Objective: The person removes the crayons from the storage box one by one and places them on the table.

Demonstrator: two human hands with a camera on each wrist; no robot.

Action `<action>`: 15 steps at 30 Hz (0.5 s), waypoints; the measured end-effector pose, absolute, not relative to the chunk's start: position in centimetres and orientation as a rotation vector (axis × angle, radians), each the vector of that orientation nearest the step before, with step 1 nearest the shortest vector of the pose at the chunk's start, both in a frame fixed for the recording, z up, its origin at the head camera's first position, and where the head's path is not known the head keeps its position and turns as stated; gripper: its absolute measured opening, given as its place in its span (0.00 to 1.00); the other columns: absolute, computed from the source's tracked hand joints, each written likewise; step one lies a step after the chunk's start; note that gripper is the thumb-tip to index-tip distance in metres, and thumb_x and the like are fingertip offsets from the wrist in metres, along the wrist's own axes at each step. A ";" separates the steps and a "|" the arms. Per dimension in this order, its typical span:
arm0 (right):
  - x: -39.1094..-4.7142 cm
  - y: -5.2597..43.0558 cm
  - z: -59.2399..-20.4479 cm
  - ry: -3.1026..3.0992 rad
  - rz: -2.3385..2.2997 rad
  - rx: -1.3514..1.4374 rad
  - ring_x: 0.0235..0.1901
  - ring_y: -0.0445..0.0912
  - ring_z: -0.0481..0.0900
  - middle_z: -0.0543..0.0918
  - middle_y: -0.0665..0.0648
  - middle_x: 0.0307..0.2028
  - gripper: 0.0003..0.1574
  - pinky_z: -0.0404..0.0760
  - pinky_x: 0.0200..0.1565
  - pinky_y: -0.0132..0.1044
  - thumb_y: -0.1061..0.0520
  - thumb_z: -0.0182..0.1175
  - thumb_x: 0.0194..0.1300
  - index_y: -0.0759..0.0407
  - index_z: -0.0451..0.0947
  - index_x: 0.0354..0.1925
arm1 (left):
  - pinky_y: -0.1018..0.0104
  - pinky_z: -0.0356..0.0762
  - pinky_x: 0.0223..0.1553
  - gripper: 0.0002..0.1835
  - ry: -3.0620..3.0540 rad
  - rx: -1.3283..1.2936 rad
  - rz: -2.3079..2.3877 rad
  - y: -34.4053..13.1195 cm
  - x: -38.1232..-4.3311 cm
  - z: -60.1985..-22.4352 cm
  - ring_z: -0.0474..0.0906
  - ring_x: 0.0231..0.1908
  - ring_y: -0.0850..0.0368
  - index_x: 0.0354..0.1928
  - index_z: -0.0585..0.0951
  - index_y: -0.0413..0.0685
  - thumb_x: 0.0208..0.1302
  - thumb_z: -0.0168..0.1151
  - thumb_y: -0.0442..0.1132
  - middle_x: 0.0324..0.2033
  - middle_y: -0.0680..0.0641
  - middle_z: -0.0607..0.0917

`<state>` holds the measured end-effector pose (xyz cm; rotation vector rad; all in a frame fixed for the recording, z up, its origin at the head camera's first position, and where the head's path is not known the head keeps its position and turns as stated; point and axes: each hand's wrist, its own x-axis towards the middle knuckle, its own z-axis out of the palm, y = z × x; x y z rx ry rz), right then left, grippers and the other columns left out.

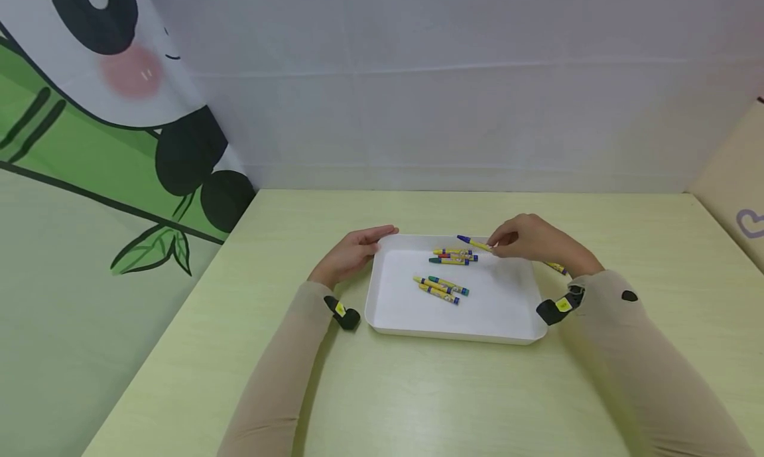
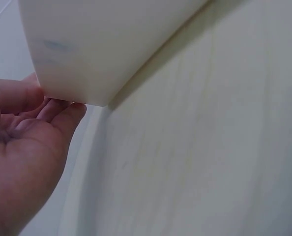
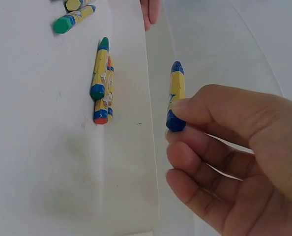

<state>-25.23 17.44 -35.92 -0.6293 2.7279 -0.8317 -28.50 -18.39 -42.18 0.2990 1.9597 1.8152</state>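
Observation:
A white tray [image 1: 406, 311] lies on the table with several yellow-wrapped crayons in it. One group, with a green crayon [image 1: 449, 261] in front, is near the far side; another, including a second green crayon [image 1: 456, 288], lies nearer the middle. My left hand [image 1: 352, 253] holds the tray's far left corner, thumb at the rim and fingers round the corner in the left wrist view. Above the far rim, my right hand [image 1: 528, 239] pinches a dark blue crayon [image 3: 176, 88] between thumb and fingers, its tip pointing left.
Another crayon [image 1: 556, 267] lies on the table right of the tray, partly hidden by the right forearm. Behind the pale wooden table [image 1: 465, 397] hangs a white cloth [image 1: 447, 125], and a cartoon-printed panel [image 1: 119, 178] stands at the left.

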 end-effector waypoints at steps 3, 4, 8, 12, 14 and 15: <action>-25.1 18.4 -35.7 2.743 -0.848 -0.627 0.38 0.45 0.81 0.86 0.55 0.38 0.13 0.80 0.41 0.40 0.58 0.63 0.62 0.61 0.85 0.44 | 0.56 0.59 0.70 0.26 1.953 0.293 1.819 -18.4 -28.5 -42.1 0.57 0.72 0.54 0.71 0.65 0.46 0.73 0.39 0.26 0.71 0.50 0.65; -25.0 18.7 -35.7 2.746 -0.851 -0.622 0.38 0.45 0.81 0.86 0.55 0.38 0.13 0.80 0.41 0.40 0.57 0.63 0.62 0.61 0.85 0.44 | 0.56 0.59 0.70 0.26 1.956 0.291 1.816 -18.4 -28.4 -42.1 0.57 0.72 0.54 0.71 0.65 0.47 0.73 0.39 0.26 0.71 0.50 0.65; -24.7 20.2 -35.6 2.757 -0.846 -0.571 0.39 0.46 0.80 0.86 0.56 0.39 0.15 0.79 0.39 0.38 0.55 0.63 0.63 0.61 0.84 0.46 | 0.56 0.59 0.70 0.27 1.962 0.289 1.809 -18.5 -28.3 -42.0 0.57 0.72 0.54 0.71 0.65 0.47 0.73 0.39 0.25 0.71 0.50 0.64; -24.4 21.9 -35.6 2.777 -0.831 -0.518 0.38 0.45 0.79 0.85 0.57 0.40 0.15 0.78 0.38 0.36 0.55 0.62 0.63 0.61 0.84 0.46 | 0.56 0.60 0.70 0.27 1.967 0.300 1.807 -18.5 -28.1 -41.7 0.57 0.72 0.54 0.71 0.65 0.47 0.72 0.39 0.24 0.71 0.50 0.64; -24.3 22.9 -35.7 2.774 -0.848 -0.489 0.38 0.45 0.79 0.85 0.58 0.42 0.15 0.78 0.37 0.35 0.55 0.62 0.64 0.60 0.84 0.47 | 0.56 0.60 0.70 0.27 1.975 0.305 1.801 -18.4 -28.0 -41.7 0.58 0.72 0.53 0.71 0.65 0.47 0.72 0.39 0.24 0.71 0.50 0.65; -24.3 23.3 -35.8 2.773 -0.857 -0.469 0.38 0.45 0.79 0.85 0.58 0.43 0.15 0.78 0.37 0.35 0.54 0.62 0.64 0.60 0.84 0.47 | 0.56 0.60 0.70 0.27 1.978 0.304 1.799 -18.4 -28.0 -41.7 0.58 0.72 0.54 0.70 0.65 0.47 0.72 0.39 0.24 0.71 0.50 0.65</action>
